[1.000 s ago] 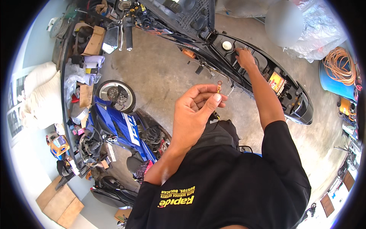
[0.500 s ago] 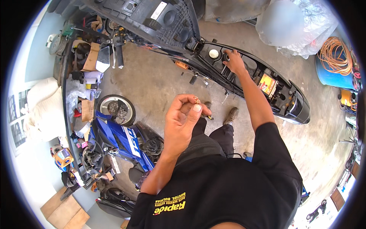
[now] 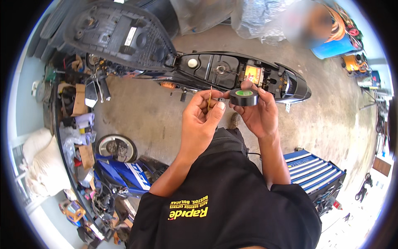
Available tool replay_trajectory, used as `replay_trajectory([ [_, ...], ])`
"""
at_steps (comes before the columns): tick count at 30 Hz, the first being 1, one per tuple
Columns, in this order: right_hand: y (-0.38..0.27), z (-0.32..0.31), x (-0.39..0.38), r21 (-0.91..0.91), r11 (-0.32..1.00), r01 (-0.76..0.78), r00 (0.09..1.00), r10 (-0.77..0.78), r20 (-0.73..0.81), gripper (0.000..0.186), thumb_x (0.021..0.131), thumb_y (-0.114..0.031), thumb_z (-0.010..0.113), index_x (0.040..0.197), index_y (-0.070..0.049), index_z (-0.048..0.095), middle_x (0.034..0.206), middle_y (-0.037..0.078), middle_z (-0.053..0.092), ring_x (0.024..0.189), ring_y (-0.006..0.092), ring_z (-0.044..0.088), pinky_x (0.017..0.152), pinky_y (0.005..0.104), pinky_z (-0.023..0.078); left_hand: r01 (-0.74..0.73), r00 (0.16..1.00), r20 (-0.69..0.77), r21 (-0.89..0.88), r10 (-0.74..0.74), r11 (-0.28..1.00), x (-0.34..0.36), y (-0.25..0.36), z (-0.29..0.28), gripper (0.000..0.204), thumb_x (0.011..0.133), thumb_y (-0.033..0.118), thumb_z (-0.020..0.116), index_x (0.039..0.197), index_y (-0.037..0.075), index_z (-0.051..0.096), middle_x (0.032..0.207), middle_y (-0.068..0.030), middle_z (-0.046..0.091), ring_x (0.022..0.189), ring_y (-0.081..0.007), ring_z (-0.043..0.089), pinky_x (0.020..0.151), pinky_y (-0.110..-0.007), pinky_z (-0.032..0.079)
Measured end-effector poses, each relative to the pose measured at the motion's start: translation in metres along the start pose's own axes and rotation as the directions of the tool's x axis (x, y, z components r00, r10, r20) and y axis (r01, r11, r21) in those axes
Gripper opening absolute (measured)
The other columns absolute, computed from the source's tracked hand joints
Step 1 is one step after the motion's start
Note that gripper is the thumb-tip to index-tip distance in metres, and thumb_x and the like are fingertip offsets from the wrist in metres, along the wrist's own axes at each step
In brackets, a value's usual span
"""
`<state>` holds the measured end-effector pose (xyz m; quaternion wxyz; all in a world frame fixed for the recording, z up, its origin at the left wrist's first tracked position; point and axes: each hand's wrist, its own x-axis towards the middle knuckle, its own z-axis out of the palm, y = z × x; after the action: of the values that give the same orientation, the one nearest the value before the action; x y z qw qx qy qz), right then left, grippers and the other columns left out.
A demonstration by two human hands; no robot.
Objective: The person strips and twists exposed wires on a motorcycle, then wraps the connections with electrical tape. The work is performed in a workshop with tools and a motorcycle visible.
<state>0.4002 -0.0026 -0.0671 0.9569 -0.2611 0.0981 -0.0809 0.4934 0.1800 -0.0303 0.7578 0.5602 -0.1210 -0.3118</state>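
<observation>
My left hand (image 3: 200, 120) pinches a thin, copper-yellow piece of wire (image 3: 209, 101) between thumb and fingers, its tip poking up. Close beside it, my right hand (image 3: 262, 114) grips a roll of black electrical tape (image 3: 243, 101) with a green label inside its core. Both hands are raised in front of my body. Beyond them stands a black motorcycle (image 3: 304, 88) with its seat (image 3: 120, 35) tipped up, underside showing. A battery with a yellow and red label (image 3: 253, 74) sits in the opened tail section.
A blue tool chest (image 3: 313, 172) stands to my right. On the left are a blue motorcycle (image 3: 120, 172), a loose wheel (image 3: 116, 148) and cluttered shelving. Plastic-wrapped items (image 3: 257, 18) and a blue drum (image 3: 338, 47) with orange hose stand at the back.
My right hand has come back from the opened motorcycle and now holds the tape roll near my left hand. The yellow wire, bunched before, now looks straighter. The view has shifted.
</observation>
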Motion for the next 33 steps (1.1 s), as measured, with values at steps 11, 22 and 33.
replay_trajectory([
  [11,0.017,0.045,-0.058,-0.492,0.762,0.422,0.865,-0.5,-0.033,0.056,0.1,-0.043,0.074,0.132,-0.002,0.054,0.142,0.035,0.065,0.128,0.0316,0.071,0.115,0.0435,0.054,-0.052,0.984,0.177,0.155,0.024,0.986,-0.019,0.021,0.008,0.02,0.106,0.01,0.08,0.121,-0.003,0.077,0.094,0.0075,0.068,0.077,0.0026,0.047,0.066,-0.018,0.038],
  [22,0.016,0.059,-0.054,-0.625,0.629,0.462,0.846,-0.523,0.099,0.053,0.102,-0.036,0.078,0.132,0.002,0.057,0.144,0.031,0.063,0.125,0.0266,0.07,0.108,0.0413,0.057,-0.07,0.983,0.177,0.157,0.042,0.985,-0.011,0.034,-0.005,0.017,0.103,0.007,0.083,0.117,-0.003,0.081,0.096,0.0036,0.07,0.079,-0.0012,0.051,0.068,-0.021,0.041],
  [33,0.014,0.066,-0.051,-0.561,0.746,0.359,0.912,-0.407,0.042,0.048,0.096,-0.026,0.075,0.129,0.006,0.06,0.14,0.031,0.067,0.122,0.0277,0.072,0.107,0.0405,0.059,-0.378,0.9,0.361,0.365,0.245,0.851,0.001,0.03,-0.025,0.009,0.097,0.004,0.078,0.102,-0.001,0.073,0.087,0.0023,0.063,0.071,-0.0048,0.047,0.063,-0.025,0.038],
])
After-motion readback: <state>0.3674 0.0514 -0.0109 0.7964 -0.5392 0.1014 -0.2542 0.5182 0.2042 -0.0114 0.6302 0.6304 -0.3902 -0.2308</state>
